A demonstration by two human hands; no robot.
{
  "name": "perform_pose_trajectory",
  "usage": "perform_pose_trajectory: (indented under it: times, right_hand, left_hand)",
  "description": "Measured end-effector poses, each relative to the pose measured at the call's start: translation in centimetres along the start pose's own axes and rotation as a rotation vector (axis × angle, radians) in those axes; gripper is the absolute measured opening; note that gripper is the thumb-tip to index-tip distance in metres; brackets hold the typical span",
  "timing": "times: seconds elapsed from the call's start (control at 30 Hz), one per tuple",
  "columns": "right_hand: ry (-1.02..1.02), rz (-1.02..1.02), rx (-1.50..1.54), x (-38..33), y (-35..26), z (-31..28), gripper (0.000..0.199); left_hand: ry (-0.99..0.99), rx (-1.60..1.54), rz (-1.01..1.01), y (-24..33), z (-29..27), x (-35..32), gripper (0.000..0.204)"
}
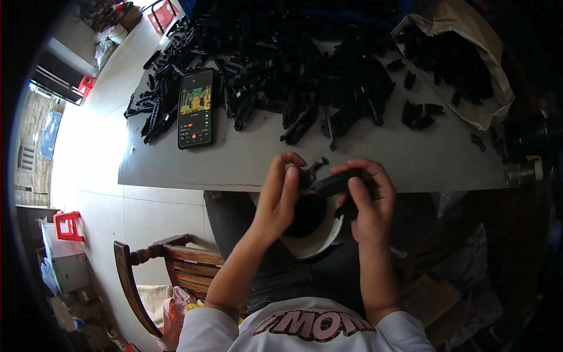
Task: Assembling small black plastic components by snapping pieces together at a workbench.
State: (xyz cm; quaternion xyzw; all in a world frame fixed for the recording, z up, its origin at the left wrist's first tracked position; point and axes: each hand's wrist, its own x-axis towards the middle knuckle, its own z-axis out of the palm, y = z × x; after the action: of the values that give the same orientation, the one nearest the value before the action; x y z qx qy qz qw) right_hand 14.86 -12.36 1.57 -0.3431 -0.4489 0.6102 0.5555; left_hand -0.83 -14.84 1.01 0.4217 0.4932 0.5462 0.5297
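Above my lap, just off the table's front edge, my left hand is closed on a small black plastic part with a hooked end sticking out. Close beside it, my right hand grips a longer black plastic piece between thumb and fingers. Another dark bit shows under that hand, too dim to identify. The two parts nearly meet; whether they touch I cannot tell. Below my hands a white bowl rests in my lap, dark inside.
A large heap of black plastic parts spreads over the grey table. A lit phone leans against it at left. An open brown paper bag holds more black pieces at right. A wooden chair stands at my left.
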Motion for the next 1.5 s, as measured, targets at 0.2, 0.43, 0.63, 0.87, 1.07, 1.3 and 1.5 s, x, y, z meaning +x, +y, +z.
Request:
perform_pose_trajectory:
  times: [0.2, 0.43, 0.63, 0.87, 1.07, 1.3, 1.5]
  right_hand:
    - [-0.084, -0.402, -0.636, -0.8, -0.5, 0.2, 0.031]
    - [-0.121, 0.200, -0.016, -2.9, 0.0, 0.4, 0.038]
    - [-0.364, -0.059, -0.587, -2.3, 1.8, -0.9, 0.027]
    - [-0.052, -0.495, -1.129, 6.6, 1.6, -3.2, 0.028]
    - [-0.099, -0.496, -1.349, 6.6, 2.4, -3.5, 0.033]
    - [0.050, -0.379, -0.974, 4.8, 2.1, -3.8, 0.026]
    - [0.069, -0.090, -0.072, 2.2, 0.8, -0.1, 0.039]
  left_hand:
    - [-0.185, 0.338, 0.146, -0.1, 0.4, -1.2, 0.041]
    - [-0.306, 0.397, 0.122, -0.2, -0.7, -3.1, 0.038]
    - [-0.359, 0.917, 0.278, 0.9, -4.3, -2.9, 0.034]
    - [-0.077, 0.959, 0.467, 0.6, 1.9, 4.8, 0.034]
    - [0.052, 1.170, 0.314, -1.1, 1.5, 5.8, 0.027]
    - [0.181, 0.751, 0.412, -1.9, -0.6, 4.4, 0.021]
    - [0.076, 0.217, 0.128, -1.2, 0.4, 2.6, 0.030]
